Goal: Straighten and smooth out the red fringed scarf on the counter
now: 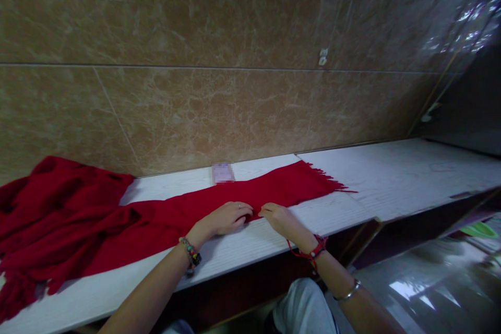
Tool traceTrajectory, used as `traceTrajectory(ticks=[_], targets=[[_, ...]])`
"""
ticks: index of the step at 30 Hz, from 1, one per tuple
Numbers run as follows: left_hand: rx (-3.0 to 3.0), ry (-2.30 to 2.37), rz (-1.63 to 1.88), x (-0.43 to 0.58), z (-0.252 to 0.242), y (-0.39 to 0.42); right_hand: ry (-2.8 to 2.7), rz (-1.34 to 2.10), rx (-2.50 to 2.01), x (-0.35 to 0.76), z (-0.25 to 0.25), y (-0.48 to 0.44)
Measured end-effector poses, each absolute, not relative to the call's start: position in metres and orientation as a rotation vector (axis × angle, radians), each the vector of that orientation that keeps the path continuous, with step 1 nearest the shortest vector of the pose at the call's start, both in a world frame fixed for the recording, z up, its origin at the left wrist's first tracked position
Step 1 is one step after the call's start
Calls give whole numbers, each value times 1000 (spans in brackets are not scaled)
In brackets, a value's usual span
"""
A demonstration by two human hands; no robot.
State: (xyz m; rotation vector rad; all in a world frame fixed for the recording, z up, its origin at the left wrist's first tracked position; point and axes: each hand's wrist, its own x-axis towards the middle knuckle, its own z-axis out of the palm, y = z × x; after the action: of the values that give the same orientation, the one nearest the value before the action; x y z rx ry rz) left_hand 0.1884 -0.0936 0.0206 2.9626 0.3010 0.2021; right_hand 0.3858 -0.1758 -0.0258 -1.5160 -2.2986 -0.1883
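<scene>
A long red scarf (219, 195) with a fringed right end lies lengthwise along a white wood-grain surface (324, 216). Its middle and right part are flat, folded into a narrow strip, while the left part is bunched and wrinkled. My left hand (231, 217) is at the scarf's near edge, its fingers bent over the cloth and the thumb below. Close beside it, my right hand (278, 219) pinches the same edge with thumb and fingertips. Beaded and red cord bracelets circle my wrists. The exact grip of the fingertips is partly hidden.
Behind the surface rises a brown marbled tile wall (203, 104). A small pale purple packet (223, 173) lies between scarf and wall. Dark open shelving (422, 242) runs below the front edge. A green dish (479, 229) shows low at the right, and my knee (305, 305) is underneath.
</scene>
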Motion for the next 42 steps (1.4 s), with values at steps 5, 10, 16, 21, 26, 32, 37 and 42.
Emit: traceTrajectory(ticks=[5,10,16,21,26,32,37,42], targets=[[3103,737,184,191,24,-84,-2307,-165,-1531,387,-27,-175],[3087,422,141,215,22,-80,-2302,-176,-1606,383,-19,-179],[3019,1088,-118,227,6,-61,-2297,-160,-1628,381,-13,-183],[3140,1061,132,217,8,-76,-2292,-159,-1630,380,-11,-184],[2960,566,-173,199,9,-76,-2304,-122,-1639,380,-10,-183],[2771,1273,-172,170,1,-61,-2294,-87,-1620,381,-9,-184],[2713,1632,-24,172,-4,-76,-2277,-105,-1601,381,-14,-181],[2976,822,-58,197,0,-62,-2251,-100,-1571,381,-17,-179]])
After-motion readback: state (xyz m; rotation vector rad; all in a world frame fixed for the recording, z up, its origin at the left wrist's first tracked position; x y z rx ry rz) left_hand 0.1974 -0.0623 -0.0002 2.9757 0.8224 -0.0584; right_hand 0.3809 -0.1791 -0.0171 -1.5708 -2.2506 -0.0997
